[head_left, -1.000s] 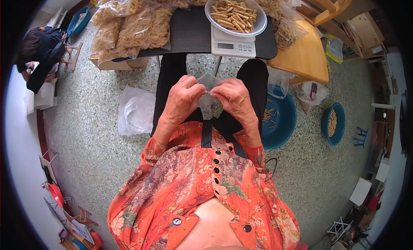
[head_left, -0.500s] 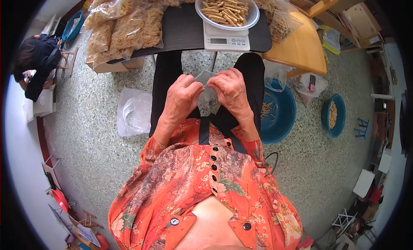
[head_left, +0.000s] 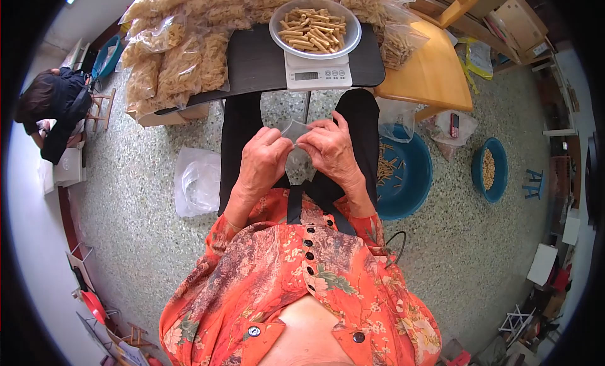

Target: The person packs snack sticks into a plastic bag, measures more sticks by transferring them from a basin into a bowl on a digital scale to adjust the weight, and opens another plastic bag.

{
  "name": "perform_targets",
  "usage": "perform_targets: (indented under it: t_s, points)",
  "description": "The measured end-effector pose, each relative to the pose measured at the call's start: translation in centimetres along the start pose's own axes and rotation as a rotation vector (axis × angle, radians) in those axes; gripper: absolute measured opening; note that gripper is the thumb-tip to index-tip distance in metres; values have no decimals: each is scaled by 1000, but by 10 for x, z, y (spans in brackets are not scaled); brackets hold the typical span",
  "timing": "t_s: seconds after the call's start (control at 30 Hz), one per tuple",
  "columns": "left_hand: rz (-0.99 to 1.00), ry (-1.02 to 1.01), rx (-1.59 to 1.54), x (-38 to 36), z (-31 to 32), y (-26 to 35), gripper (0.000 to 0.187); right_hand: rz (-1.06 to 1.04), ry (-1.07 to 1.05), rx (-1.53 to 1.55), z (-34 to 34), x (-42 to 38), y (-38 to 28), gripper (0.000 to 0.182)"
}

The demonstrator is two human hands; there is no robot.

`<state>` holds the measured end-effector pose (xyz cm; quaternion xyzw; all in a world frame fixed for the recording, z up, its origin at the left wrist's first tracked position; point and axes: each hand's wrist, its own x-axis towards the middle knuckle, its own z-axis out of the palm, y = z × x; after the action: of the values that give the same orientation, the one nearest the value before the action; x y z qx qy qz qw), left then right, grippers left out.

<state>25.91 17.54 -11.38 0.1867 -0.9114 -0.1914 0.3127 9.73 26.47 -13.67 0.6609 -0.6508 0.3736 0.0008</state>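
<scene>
Between my hands, above my lap, is a clear plastic bag (head_left: 295, 130). My left hand (head_left: 263, 156) pinches one side of its edge. On the other side my right hand (head_left: 329, 150) grips the bag between thumb and fingers, with one finger raised. Beyond them, a white digital scale (head_left: 318, 71) sits at the near edge of the black table (head_left: 252, 57). On the scale stands a pale round bowl (head_left: 354, 40) heaped with short tan sticks (head_left: 313, 30).
Filled clear bags (head_left: 183, 63) are piled on the table's left and back. A wooden chair (head_left: 428, 76) stands at right. On the floor are a large blue tub (head_left: 413, 192), a smaller blue basin (head_left: 499, 177) and a white plastic bag (head_left: 196, 182). Another person (head_left: 57, 107) bends at far left.
The view has shifted slightly. My right hand has lifted a finger from the bag's edge, and the bag's opening looks a little wider. Both hands still grip it.
</scene>
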Motion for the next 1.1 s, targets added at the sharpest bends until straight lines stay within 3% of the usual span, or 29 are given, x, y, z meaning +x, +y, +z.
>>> perform_targets:
  t_s: [0.5, 0.57, 0.7, 0.8, 0.93, 1.1]
  points:
    - [116, -101, -79, 4, -16, -1, 11, 16, 26, 28, -13, 0, 7, 8]
    - [109, -107, -86, 5, -16, -2, 11, 87, -9, 252, -9, -3, 12, 10]
    - [50, -74, -179, 5, -15, 1, 10, 157, -5, 281, -12, -3, 8, 10]
    - [43, -70, -150, 3, -12, -2, 11, 33, 0, 106, -12, 0, 9, 14]
    - [58, -112, -47, 2, 1, -10, 7, 15, -80, -87, -13, 2, 6, 21]
    - [67, -97, -35, -4, 23, -13, 10, 132, -154, 44, -2, -10, 11, 21]
